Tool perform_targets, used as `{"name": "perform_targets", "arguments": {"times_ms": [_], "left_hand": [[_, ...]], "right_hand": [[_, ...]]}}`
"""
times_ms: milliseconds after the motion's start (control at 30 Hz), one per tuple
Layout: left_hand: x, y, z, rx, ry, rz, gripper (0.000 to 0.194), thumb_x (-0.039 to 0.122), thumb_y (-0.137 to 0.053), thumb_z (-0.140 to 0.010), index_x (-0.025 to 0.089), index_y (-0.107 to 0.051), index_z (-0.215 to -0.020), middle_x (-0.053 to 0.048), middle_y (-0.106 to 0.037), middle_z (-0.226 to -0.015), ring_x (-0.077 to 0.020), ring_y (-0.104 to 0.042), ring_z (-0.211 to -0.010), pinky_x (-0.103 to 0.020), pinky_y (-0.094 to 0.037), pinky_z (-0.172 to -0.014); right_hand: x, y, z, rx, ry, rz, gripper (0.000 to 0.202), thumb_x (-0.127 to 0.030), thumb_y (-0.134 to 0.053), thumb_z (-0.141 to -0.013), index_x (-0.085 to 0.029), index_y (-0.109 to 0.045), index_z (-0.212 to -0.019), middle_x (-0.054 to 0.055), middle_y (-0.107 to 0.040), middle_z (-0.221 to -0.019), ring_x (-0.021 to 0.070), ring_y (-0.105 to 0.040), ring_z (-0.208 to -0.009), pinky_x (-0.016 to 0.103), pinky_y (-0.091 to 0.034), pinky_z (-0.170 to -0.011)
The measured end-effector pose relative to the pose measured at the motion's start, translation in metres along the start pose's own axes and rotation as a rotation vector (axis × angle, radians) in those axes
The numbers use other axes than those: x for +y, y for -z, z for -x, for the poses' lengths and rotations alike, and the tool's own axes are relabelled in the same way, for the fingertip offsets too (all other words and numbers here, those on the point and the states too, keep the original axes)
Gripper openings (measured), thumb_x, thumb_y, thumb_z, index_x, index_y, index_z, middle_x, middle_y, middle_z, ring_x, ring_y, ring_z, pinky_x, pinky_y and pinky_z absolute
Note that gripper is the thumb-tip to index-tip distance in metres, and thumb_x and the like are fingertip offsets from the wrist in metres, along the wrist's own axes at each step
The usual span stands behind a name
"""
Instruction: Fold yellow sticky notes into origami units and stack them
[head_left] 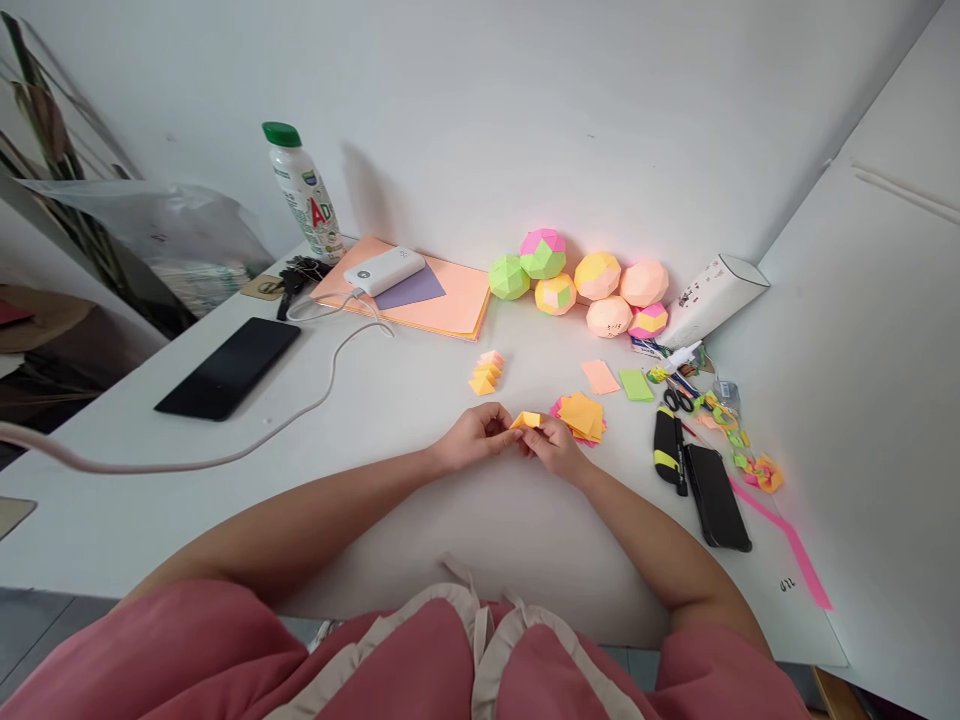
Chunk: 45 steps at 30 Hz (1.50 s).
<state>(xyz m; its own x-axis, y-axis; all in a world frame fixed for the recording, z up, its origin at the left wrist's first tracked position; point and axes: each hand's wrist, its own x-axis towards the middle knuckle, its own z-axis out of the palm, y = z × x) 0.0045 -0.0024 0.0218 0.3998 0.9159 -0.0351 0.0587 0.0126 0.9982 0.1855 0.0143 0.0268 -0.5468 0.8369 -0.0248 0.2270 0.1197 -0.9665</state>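
Note:
A small folded piece of orange-yellow paper (pixel 528 419) is pinched between my two hands, above the middle of the white table. My left hand (pixel 480 436) grips its left side with thumb and fingers closed. On its right side, my right hand (pixel 552 446) is closed on the same paper. Just right of my right hand lies a stack of orange paper sheets (pixel 582 414) with pink edges beneath. A short row of folded paper pieces (pixel 487 372), peach to orange, sits beyond my left hand. Peach slips (pixel 600 377) and green slips (pixel 636 385) lie further right.
Several faceted paper balls (pixel 598 275) stand along the wall. At left are a bottle (pixel 304 190), a power bank (pixel 385 271) with its cable, peach sheets (pixel 465 300) and a black tablet (pixel 229 368). At right lie scissors (pixel 678 400), a cutter (pixel 666 445) and a black phone (pixel 717 497).

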Motion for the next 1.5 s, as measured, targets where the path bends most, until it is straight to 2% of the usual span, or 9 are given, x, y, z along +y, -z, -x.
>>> {"name": "perform_targets", "arguments": {"times_ms": [100,167,300,500,733,967,1133,1367,1500], "left_hand": [[-0.001,0.001,0.000,-0.012,0.000,0.002,0.027,0.043,-0.054,-0.078,0.017,-0.046,-0.075,0.004,-0.049,-0.057,-0.0070,-0.042,-0.050,-0.020,-0.032,-0.046],[-0.001,0.002,0.000,-0.006,0.002,0.014,0.024,0.039,-0.053,-0.079,0.017,-0.045,-0.074,0.004,-0.049,-0.056,-0.0065,-0.039,-0.048,-0.019,-0.031,-0.046],[0.000,0.005,0.001,-0.003,0.009,0.029,0.020,0.031,-0.055,-0.075,0.017,-0.042,-0.070,0.004,-0.050,-0.056,-0.0070,-0.042,-0.049,-0.020,-0.033,-0.047],[-0.003,0.004,-0.001,-0.018,0.048,0.068,0.023,0.037,-0.055,-0.077,0.017,-0.044,-0.074,0.003,-0.054,-0.055,-0.0087,-0.049,-0.050,-0.020,-0.035,-0.048],[-0.001,0.003,-0.003,0.036,0.059,0.147,0.034,0.050,-0.052,-0.079,0.017,-0.045,-0.078,0.000,-0.059,-0.068,-0.0084,-0.053,-0.050,-0.021,-0.037,-0.046],[0.006,0.003,0.001,-0.058,0.079,0.033,0.035,0.050,-0.050,-0.080,0.015,-0.053,-0.078,0.000,-0.055,-0.064,-0.0087,-0.048,-0.054,-0.022,-0.036,-0.051],[-0.001,0.002,-0.002,-0.031,0.083,0.092,0.033,0.049,-0.052,-0.079,0.016,-0.046,-0.079,-0.002,-0.059,-0.078,-0.0081,-0.051,-0.056,-0.021,-0.036,-0.050],[-0.003,0.003,-0.003,-0.012,0.060,0.120,0.032,0.049,-0.049,-0.081,0.017,-0.043,-0.079,-0.001,-0.058,-0.077,-0.0074,-0.052,-0.054,-0.021,-0.037,-0.049],[0.000,0.003,-0.002,-0.016,0.063,0.124,0.032,0.048,-0.049,-0.081,0.017,-0.046,-0.082,-0.001,-0.059,-0.076,-0.0074,-0.052,-0.054,-0.021,-0.038,-0.050]], "right_hand": [[0.001,-0.001,0.001,-0.006,0.001,0.006,0.018,-0.033,-0.048,-0.083,-0.016,-0.055,-0.079,0.000,-0.053,-0.065,0.0107,-0.052,-0.059,0.025,-0.046,-0.056],[0.003,-0.002,0.002,0.019,0.001,-0.003,0.014,-0.027,-0.050,-0.081,-0.018,-0.053,-0.091,0.000,-0.054,-0.069,0.0108,-0.054,-0.060,0.025,-0.047,-0.057],[0.010,-0.003,0.003,0.082,0.088,-0.031,0.038,-0.018,-0.050,-0.077,-0.025,-0.040,-0.113,0.002,-0.054,-0.095,0.0079,-0.055,-0.060,0.025,-0.048,-0.056],[0.016,-0.003,0.000,0.068,0.217,-0.007,0.008,-0.020,-0.050,-0.079,-0.020,-0.052,-0.086,0.003,-0.054,-0.090,0.0081,-0.054,-0.057,0.026,-0.049,-0.054],[0.012,-0.005,0.001,0.233,0.270,0.123,0.010,-0.019,-0.054,-0.075,-0.021,-0.060,-0.082,0.004,-0.058,-0.081,0.0133,-0.055,-0.062,0.027,-0.049,-0.048],[0.016,-0.003,-0.001,0.448,0.400,0.356,0.011,-0.021,-0.054,-0.079,-0.022,-0.065,-0.082,0.006,-0.061,-0.079,0.0151,-0.056,-0.064,0.030,-0.047,-0.053],[0.019,-0.003,-0.001,0.402,0.513,0.429,0.018,-0.018,-0.051,-0.081,-0.025,-0.066,-0.088,0.005,-0.059,-0.082,0.0144,-0.055,-0.065,0.030,-0.048,-0.055],[0.018,-0.004,-0.001,0.313,0.406,0.386,0.013,-0.024,-0.052,-0.081,-0.024,-0.064,-0.086,0.006,-0.051,-0.090,0.0143,-0.054,-0.070,0.029,-0.048,-0.053],[0.017,-0.005,-0.002,0.286,0.400,0.398,0.009,-0.027,-0.055,-0.080,-0.023,-0.064,-0.081,0.005,-0.052,-0.077,0.0144,-0.052,-0.065,0.028,-0.046,-0.050]]}}
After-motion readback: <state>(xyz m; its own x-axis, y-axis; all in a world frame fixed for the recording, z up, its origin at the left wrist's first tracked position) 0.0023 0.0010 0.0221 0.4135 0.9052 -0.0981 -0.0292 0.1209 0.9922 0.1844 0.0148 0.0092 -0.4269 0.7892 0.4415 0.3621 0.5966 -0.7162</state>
